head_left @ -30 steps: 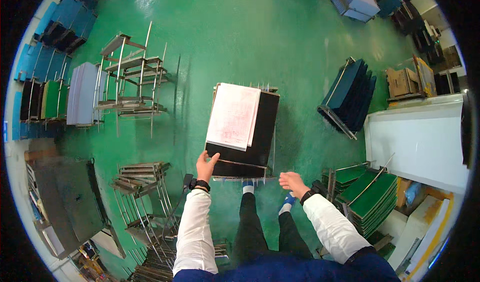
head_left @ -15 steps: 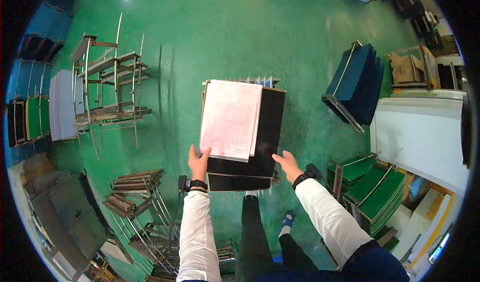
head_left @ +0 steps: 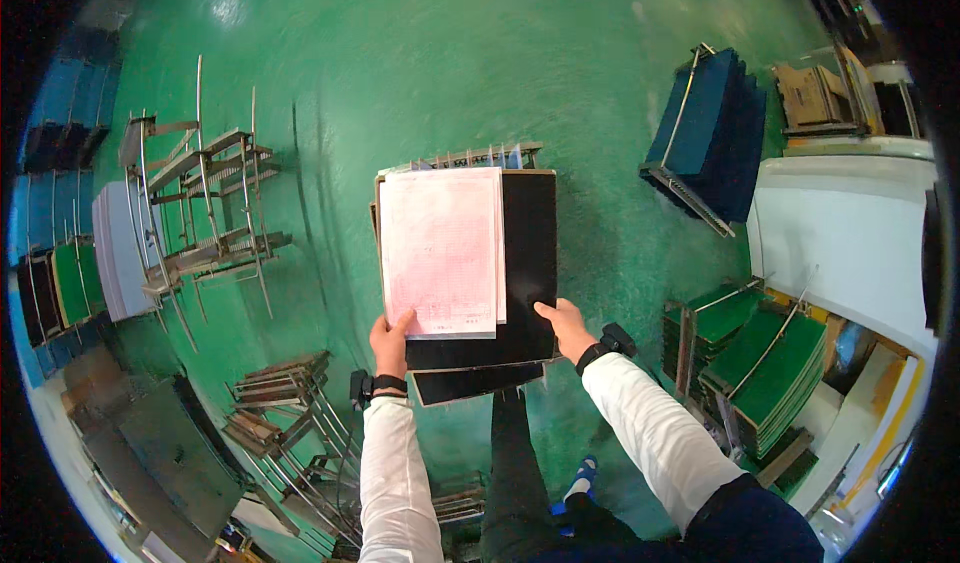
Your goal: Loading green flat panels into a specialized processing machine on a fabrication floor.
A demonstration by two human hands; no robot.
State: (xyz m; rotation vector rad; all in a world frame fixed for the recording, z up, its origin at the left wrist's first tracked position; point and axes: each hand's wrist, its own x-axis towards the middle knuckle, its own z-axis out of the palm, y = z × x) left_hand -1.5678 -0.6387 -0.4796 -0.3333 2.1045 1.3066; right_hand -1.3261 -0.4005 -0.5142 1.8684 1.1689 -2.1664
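Right hand (head_left: 570, 331): moved in over the last second, from bare air off the lower right corner to the right edge of the black board (head_left: 530, 253); thumb on top, fingers curled round the rim, grasping it, tips hidden.
Left hand (head_left: 388, 345): gripping the black board too, at the lower left edge; thumb pressed over a corner of the papers (head_left: 440, 253), other fingers mostly out of sight.
Black board: held between both hands, in front of the body, slightly askew above the lower board (head_left: 478, 384); cannot tell whether touching it.
Papers: flat on the left part of the black board, pinkish, printed side up, edges offset at the right.
Lower board: dark, near strip showing toward the legs.
Metal rack (head_left: 460, 157): underneath, far end poking out past the boards.
Floor (head_left: 430, 73): green, shiny; steel frame (head_left: 205, 188) standing at left, dark blue panels (head_left: 705, 133) racked at far right, green boards (head_left: 770, 373) racked nearer at right.
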